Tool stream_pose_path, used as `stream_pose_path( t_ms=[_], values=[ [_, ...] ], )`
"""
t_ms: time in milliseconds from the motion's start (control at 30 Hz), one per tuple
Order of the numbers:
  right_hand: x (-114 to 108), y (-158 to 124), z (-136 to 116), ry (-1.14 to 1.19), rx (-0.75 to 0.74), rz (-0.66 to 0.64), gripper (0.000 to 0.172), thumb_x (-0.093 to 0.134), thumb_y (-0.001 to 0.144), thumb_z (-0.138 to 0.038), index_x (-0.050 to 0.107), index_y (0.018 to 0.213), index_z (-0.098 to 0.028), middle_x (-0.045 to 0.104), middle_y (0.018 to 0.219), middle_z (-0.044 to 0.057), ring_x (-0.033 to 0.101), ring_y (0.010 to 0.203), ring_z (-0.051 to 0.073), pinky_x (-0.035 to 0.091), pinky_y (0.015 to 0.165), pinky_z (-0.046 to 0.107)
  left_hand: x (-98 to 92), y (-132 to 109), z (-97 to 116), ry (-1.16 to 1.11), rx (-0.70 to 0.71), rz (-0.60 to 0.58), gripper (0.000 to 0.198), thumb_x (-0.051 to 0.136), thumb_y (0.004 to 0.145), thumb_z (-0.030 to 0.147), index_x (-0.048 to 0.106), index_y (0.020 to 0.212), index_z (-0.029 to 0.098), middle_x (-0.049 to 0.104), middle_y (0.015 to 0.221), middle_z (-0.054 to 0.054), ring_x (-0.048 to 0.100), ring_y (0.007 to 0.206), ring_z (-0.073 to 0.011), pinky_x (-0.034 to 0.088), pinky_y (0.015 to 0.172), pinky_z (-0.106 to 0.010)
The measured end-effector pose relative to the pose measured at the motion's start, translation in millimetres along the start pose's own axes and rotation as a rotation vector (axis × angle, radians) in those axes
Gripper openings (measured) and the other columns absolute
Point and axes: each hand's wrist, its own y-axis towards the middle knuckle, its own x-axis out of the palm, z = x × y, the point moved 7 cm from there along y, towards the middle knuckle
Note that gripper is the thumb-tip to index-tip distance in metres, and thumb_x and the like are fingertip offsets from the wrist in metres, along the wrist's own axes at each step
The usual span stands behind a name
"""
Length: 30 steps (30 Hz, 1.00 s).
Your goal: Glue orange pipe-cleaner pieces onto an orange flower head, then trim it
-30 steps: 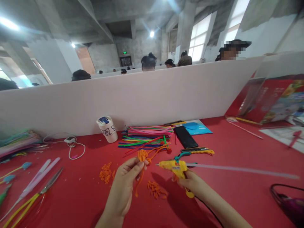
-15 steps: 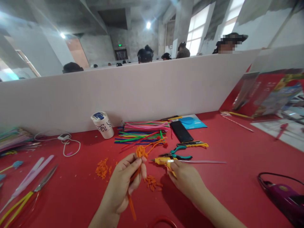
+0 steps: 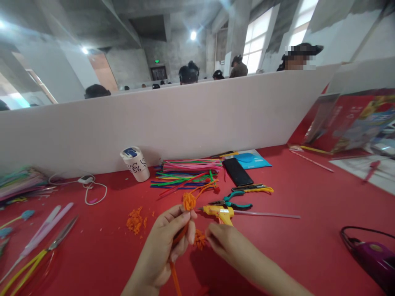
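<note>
My left hand (image 3: 173, 236) is closed around orange pipe-cleaner stems, and a fluffy orange pipe-cleaner flower head (image 3: 189, 201) stands above its thumb and fingertips. An orange stem (image 3: 175, 279) hangs out below the palm. My right hand (image 3: 222, 240) is bent with its fingertips pressed together at the right edge of a small pile of cut orange pieces (image 3: 200, 240). What sits in those fingertips, if anything, is too small to tell. Just above it a yellow glue gun (image 3: 219, 213) lies on the table, with a clear glue stick (image 3: 267, 214) sticking out behind. Another heap of orange bits (image 3: 135, 221) is left of my left hand.
Teal-handled pliers (image 3: 234, 200), a black phone (image 3: 237, 172) and bundled pipe cleaners (image 3: 188, 170) lie behind the hands. A white cup (image 3: 135, 164) stands by the partition (image 3: 185, 123). Yellow-handled scissors (image 3: 46, 253) lie left, a purple device (image 3: 372, 259) right. People sit beyond the partition.
My right hand has let go of the glue gun and moved down and left to the small pile of orange pieces. My left hand still holds the orange flower, slightly lower and further right.
</note>
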Motion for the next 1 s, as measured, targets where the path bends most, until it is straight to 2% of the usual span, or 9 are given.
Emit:
stream_pose_path(
  t_ms=[100, 167, 200, 267, 333, 400, 500, 700, 1000],
  values=[
    [-45.2, 4.0, -2.7, 0.146, 0.017, 0.095, 0.023, 0.039, 0.09, -0.009, 0.056, 0.103, -0.017, 0.064, 0.079, 0.001, 0.059, 0.067, 0.009, 0.045, 0.059, 0.017, 2.1, -0.9, -1.3, -0.004, -0.011, -0.009, 0.013, 0.054, 0.081, 0.025, 0.059, 0.076, 0.014, 0.056, 0.045, 0.004, 0.021, 0.025, 0.0023, 0.009, 0.029, -0.013],
    [-74.7, 3.5, -8.8, 0.444, -0.034, 0.193, 0.02, 0.042, 0.091, -0.016, 0.061, 0.099, -0.02, 0.065, 0.079, 0.0, 0.061, 0.068, 0.01, 0.048, 0.061, 0.019, 3.7, -0.7, -2.8, -0.002, -0.017, -0.014, 0.013, 0.054, 0.081, 0.025, 0.058, 0.075, 0.014, 0.057, 0.045, 0.004, 0.021, 0.024, 0.0023, 0.009, 0.028, -0.013],
    [-87.2, 2.2, -8.9, 0.552, -0.013, 0.256, 0.019, 0.044, 0.09, -0.018, 0.062, 0.094, -0.021, 0.065, 0.075, -0.001, 0.062, 0.066, 0.01, 0.049, 0.061, 0.019, 4.4, -0.4, -3.8, 0.002, -0.019, -0.014, 0.013, 0.053, 0.081, 0.025, 0.057, 0.075, 0.014, 0.057, 0.044, 0.003, 0.02, 0.024, 0.0023, 0.008, 0.028, -0.013],
    [-101.0, 0.1, -10.1, 0.69, 0.054, 0.307, 0.014, 0.047, 0.089, -0.021, 0.062, 0.088, -0.023, 0.067, 0.074, -0.001, 0.064, 0.067, 0.011, 0.05, 0.062, 0.02, 5.8, 0.4, -6.4, 0.019, -0.024, -0.016, 0.013, 0.052, 0.082, 0.024, 0.055, 0.074, 0.014, 0.059, 0.045, 0.003, 0.021, 0.023, 0.0024, 0.008, 0.028, -0.013],
    [-108.8, -1.2, -15.5, 0.738, 0.059, 0.344, 0.013, 0.05, 0.086, -0.017, 0.062, 0.086, -0.023, 0.068, 0.079, -0.001, 0.064, 0.071, 0.012, 0.051, 0.065, 0.021, 7.4, 1.2, -9.7, 0.041, -0.033, -0.024, 0.015, 0.05, 0.083, 0.025, 0.053, 0.072, 0.015, 0.06, 0.045, 0.001, 0.022, 0.022, 0.0024, 0.008, 0.027, -0.012],
    [-113.4, -1.3, -21.8, 0.702, 0.017, 0.386, 0.014, 0.054, 0.082, -0.013, 0.064, 0.082, -0.023, 0.067, 0.085, 0.0, 0.063, 0.077, 0.012, 0.05, 0.07, 0.022, 8.7, 2.3, -13.4, 0.057, -0.042, -0.031, 0.015, 0.049, 0.083, 0.024, 0.053, 0.073, 0.015, 0.061, 0.045, 0.001, 0.024, 0.021, 0.0019, 0.009, 0.026, -0.012],
    [-112.2, 1.1, -23.4, 0.636, 0.002, 0.43, 0.015, 0.059, 0.077, -0.011, 0.067, 0.075, -0.023, 0.06, 0.084, 0.0, 0.059, 0.078, 0.012, 0.048, 0.069, 0.022, 11.8, 4.4, -19.7, 0.073, -0.067, -0.056, 0.015, 0.046, 0.084, 0.024, 0.055, 0.075, 0.014, 0.06, 0.043, 0.001, 0.025, 0.021, 0.0011, 0.009, 0.026, -0.012],
    [-97.5, 9.3, -15.2, 0.662, 0.074, 0.409, 0.017, 0.058, 0.077, -0.01, 0.069, 0.075, -0.023, 0.053, 0.08, 0.0, 0.055, 0.078, 0.013, 0.045, 0.074, 0.026, 18.9, 7.2, -28.2, 0.048, -0.106, -0.129, 0.016, 0.043, 0.085, 0.023, 0.054, 0.077, 0.014, 0.056, 0.041, 0.002, 0.025, 0.021, 0.0001, 0.01, 0.026, -0.013],
    [-97.0, 10.2, -17.3, 0.634, 0.088, 0.404, 0.017, 0.058, 0.078, -0.009, 0.069, 0.074, -0.022, 0.05, 0.081, 0.001, 0.053, 0.082, 0.015, 0.042, 0.075, 0.029, 20.7, 4.2, -27.9, 0.02, -0.124, -0.133, 0.016, 0.043, 0.084, 0.022, 0.055, 0.075, 0.015, 0.055, 0.039, 0.003, 0.024, 0.021, -0.0001, 0.01, 0.026, -0.013]
  ],
)
